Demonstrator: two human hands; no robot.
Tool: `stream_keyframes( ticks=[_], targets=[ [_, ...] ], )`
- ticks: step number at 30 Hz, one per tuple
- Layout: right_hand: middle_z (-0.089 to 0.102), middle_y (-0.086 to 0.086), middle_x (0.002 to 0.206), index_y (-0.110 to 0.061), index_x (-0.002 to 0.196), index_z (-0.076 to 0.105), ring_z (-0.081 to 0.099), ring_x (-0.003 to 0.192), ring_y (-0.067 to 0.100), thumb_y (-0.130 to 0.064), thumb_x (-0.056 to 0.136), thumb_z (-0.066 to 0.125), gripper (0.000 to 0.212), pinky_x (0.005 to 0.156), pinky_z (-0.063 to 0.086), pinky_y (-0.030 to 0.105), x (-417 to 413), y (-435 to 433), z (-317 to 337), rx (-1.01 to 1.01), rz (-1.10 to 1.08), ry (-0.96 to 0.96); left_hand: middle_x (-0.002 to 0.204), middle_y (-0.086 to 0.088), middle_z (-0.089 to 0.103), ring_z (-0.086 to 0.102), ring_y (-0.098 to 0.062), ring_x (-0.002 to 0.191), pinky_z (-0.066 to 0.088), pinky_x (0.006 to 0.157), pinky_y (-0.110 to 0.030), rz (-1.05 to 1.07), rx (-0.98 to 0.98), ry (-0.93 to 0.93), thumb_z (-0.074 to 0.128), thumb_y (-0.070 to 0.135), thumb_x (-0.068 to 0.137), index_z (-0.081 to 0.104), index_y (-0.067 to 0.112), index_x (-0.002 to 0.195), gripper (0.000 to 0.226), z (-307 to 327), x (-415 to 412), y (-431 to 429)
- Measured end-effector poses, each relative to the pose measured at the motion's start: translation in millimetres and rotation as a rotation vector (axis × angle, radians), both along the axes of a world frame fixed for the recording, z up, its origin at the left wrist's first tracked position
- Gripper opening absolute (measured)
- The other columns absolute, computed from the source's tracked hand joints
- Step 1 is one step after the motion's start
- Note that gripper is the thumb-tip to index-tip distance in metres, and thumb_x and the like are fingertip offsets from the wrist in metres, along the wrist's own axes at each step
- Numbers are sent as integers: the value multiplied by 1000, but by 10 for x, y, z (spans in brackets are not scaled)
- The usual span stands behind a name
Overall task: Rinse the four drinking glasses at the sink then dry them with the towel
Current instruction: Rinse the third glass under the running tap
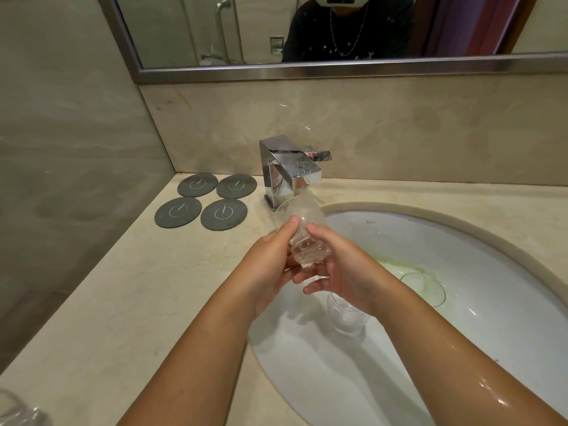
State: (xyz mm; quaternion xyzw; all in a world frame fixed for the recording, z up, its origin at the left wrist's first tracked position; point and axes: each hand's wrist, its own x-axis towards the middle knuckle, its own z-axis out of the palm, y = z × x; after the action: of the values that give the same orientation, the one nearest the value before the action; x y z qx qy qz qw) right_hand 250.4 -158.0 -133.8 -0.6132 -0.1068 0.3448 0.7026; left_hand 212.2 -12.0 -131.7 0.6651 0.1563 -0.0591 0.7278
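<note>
Both my hands hold one clear drinking glass (304, 232) tilted under the chrome faucet (290, 170), its mouth up near the spout. My left hand (272, 262) grips its left side and my right hand (335, 265) wraps its base and right side. Water droplets fly above the faucet. Two more glasses sit in the white sink (491, 318): one (347, 315) just below my right wrist, another (425, 287) further right near a greenish stain. A fourth glass (18, 410) shows partly at the bottom left corner on the counter. I see no towel.
Several dark round coasters (201, 206) lie on the beige stone counter (123, 287) left of the faucet. A mirror (307, 32) hangs above the backsplash. A tiled wall closes off the left side.
</note>
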Motion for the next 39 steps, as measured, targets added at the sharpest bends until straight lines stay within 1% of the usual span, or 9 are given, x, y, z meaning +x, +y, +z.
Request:
stream_keyframes(
  ticks=[4, 6, 9, 13, 17, 23, 31, 36, 39],
  targets=[
    [77, 17, 116, -28, 119, 74, 70, 84, 26, -62, 100, 52, 44, 72, 55, 41, 38, -48, -29, -162, 28, -19, 110, -8, 80, 78, -24, 101, 57, 102, -46, 73, 75, -73, 67, 61, 90, 65, 14, 129, 61, 6, -15, -2],
    [75, 14, 115, -28, 122, 73, 71, 86, 25, -51, 102, 56, 35, 70, 55, 40, 78, -58, -43, -177, -63, -49, 114, 3, 78, 77, -17, 103, 56, 102, -47, 120, 240, -129, 73, 63, 80, 55, 28, 135, 68, -6, -25, 12],
    [70, 12, 124, -25, 134, 67, 70, 91, 24, -27, 101, 58, 34, 69, 57, 40, 154, -80, -33, -55, -274, -77, 118, 14, 67, 69, -7, 104, 52, 90, -23, 156, 642, -258, 80, 53, 83, 48, 38, 139, 66, 32, -61, 21],
    [62, 15, 141, -20, 145, 59, 73, 96, 29, -38, 85, 77, 66, 77, 61, 42, 169, -99, -42, 129, -269, -13, 118, 9, 53, 53, -4, 106, 37, 80, -1, 178, 868, -367, 85, 44, 78, 48, 39, 143, 76, 71, -83, -15],
    [67, 11, 139, -13, 152, 51, 77, 99, 25, -47, 81, 86, 86, 84, 63, 38, 99, -32, -62, 64, -259, -65, 122, 5, 52, 55, -17, 122, 42, 96, -20, 122, 967, -415, 87, 40, 74, 50, 35, 145, 81, 29, -68, -18],
    [77, 18, 122, -4, 127, 72, 75, 110, 30, -36, 103, 63, 41, 90, 63, 34, 74, -42, 27, 255, -327, 146, 136, 7, 58, 57, -11, 124, 46, 106, -28, 131, 875, -395, 82, 51, 81, 50, 31, 145, 73, 58, -42, -11],
    [78, 17, 75, 5, 99, 64, 80, 67, 27, -34, 108, 53, 42, 72, 67, 34, -27, 26, 172, 453, -388, 378, 134, 12, 66, 66, -9, 116, 55, 102, -34, 180, 723, -349, 77, 45, 90, 54, 29, 144, 61, 48, -22, 0],
    [81, 19, 97, 3, 114, 70, 81, 86, 27, -32, 106, 60, 37, 87, 64, 37, 30, 35, 102, 440, -389, 360, 136, 13, 65, 67, -8, 118, 54, 105, -37, 155, 664, -324, 77, 42, 91, 51, 30, 146, 63, 23, -9, 26],
    [73, 20, 128, -1, 136, 63, 76, 109, 35, -25, 99, 71, 44, 97, 62, 44, 111, 10, 23, 308, -407, 184, 142, 14, 60, 58, -7, 129, 45, 107, -24, 98, 730, -310, 76, 38, 92, 44, 30, 151, 68, 19, -22, 36]
  ],
)
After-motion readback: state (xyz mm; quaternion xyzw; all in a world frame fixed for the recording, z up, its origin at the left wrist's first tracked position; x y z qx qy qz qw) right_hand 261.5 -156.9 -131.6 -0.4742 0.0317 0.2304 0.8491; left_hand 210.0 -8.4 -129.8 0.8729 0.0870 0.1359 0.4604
